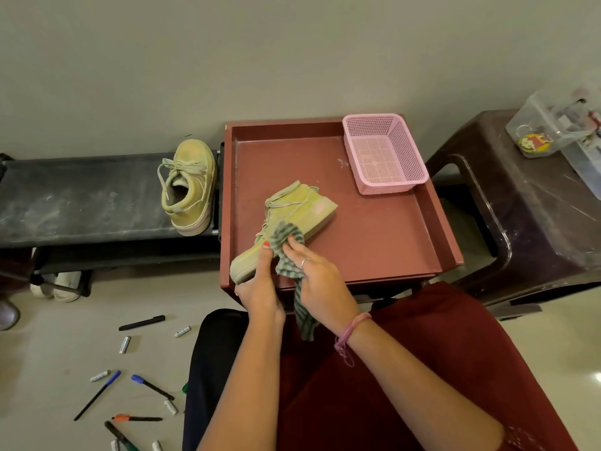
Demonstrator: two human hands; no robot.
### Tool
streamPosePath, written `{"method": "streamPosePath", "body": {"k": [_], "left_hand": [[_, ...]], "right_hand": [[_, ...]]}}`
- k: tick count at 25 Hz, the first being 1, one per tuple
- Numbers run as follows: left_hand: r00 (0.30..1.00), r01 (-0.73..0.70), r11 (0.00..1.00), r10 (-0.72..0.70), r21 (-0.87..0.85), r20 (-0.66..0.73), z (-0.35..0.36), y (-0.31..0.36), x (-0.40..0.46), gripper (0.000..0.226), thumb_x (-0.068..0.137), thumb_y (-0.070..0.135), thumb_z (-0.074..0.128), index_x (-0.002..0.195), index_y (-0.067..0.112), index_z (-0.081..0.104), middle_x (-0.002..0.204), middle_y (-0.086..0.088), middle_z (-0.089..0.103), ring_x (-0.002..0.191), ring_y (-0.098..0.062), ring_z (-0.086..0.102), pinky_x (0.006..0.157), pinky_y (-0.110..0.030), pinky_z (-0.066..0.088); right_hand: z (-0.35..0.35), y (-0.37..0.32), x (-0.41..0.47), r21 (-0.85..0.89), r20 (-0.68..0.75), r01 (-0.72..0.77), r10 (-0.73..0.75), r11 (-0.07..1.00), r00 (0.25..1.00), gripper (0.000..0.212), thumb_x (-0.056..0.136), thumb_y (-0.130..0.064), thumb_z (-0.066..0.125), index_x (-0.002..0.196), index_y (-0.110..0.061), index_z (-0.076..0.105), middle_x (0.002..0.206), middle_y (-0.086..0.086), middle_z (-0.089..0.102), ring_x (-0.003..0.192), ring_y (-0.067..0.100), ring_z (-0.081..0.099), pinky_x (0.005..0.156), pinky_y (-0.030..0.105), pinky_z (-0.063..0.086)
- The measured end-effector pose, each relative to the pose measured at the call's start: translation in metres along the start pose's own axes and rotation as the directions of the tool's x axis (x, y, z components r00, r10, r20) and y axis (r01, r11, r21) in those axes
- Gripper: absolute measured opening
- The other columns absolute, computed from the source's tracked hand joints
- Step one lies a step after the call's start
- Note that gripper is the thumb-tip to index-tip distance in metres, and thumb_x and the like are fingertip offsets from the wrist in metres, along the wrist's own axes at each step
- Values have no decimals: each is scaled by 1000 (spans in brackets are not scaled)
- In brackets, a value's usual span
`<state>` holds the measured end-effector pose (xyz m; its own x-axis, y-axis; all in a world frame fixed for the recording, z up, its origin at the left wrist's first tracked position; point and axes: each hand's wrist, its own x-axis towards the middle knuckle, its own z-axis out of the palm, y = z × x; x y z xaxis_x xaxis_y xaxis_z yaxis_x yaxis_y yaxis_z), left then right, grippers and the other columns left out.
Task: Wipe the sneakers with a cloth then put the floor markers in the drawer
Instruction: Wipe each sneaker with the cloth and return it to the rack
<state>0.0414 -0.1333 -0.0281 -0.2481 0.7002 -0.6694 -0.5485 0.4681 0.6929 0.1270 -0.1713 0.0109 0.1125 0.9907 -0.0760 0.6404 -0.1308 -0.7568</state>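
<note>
- The left hand (260, 288) grips the toe of one sneaker (286, 222), steadying it on the red table (390, 229) for wiping.
- The right hand (312, 281) pinches the striped cloth (286, 252) against the sneaker's side; its tail hangs free.
- The second sneaker (190, 187) waits on the black bench (81, 196).
- The markers (97, 395) lie scattered on the floor (48, 353); no drawer is visible.
</note>
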Motion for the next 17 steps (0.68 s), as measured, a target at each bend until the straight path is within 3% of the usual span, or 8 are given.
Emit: {"method": "streamPosePath", "body": {"k": [2,5,8,12,15,17], "left_hand": [[1000,18,999,-19,-48,-9,-1,5,1,46,78,24,79,116,5,63,105,-6,72,94,-16,70,74,-26,57],[997,73,990,-68,-121,42,-3,11,5,46,83,28,72,124,14,55,122,-1,63,115,-13,58,101,-29,45],[989,115,982,-99,-149,111,-4,11,7,39,88,30,63,124,20,50,130,-4,54,125,-21,48,108,-43,34],[974,145,931,-75,-334,213,-2,16,5,41,88,34,60,124,16,49,126,-10,55,122,-29,53,104,-51,42],[965,123,890,-4,-438,264,-3,20,7,66,67,35,69,126,12,50,120,-12,59,114,-28,58,98,-55,47],[955,116,882,27,-457,295,-4,19,8,82,59,35,72,133,10,47,123,-13,60,116,-29,59,96,-55,49]], "right_hand": [[-22,3,5,-39,-45,-8,6,999,999,66,77,20,40,134,-12,51,143,-1,46,133,12,39,113,17,23],[-68,22,27,-66,-297,-159,132,985,946,61,82,17,44,134,-13,50,142,1,45,128,13,44,106,10,23],[-89,36,51,-34,-288,-242,223,970,931,54,90,10,40,138,-13,44,144,5,39,129,18,41,99,8,21],[-71,22,51,-46,-255,-127,111,991,961,64,87,14,36,143,-16,35,145,5,37,132,19,39,112,23,24],[-60,16,33,-285,-319,-44,-52,957,946,73,81,19,42,146,-11,29,151,11,30,141,24,27,115,32,21],[-63,16,29,-433,-360,1,-174,902,916,67,80,17,44,143,-3,35,146,18,36,138,34,31,111,38,27]]}}
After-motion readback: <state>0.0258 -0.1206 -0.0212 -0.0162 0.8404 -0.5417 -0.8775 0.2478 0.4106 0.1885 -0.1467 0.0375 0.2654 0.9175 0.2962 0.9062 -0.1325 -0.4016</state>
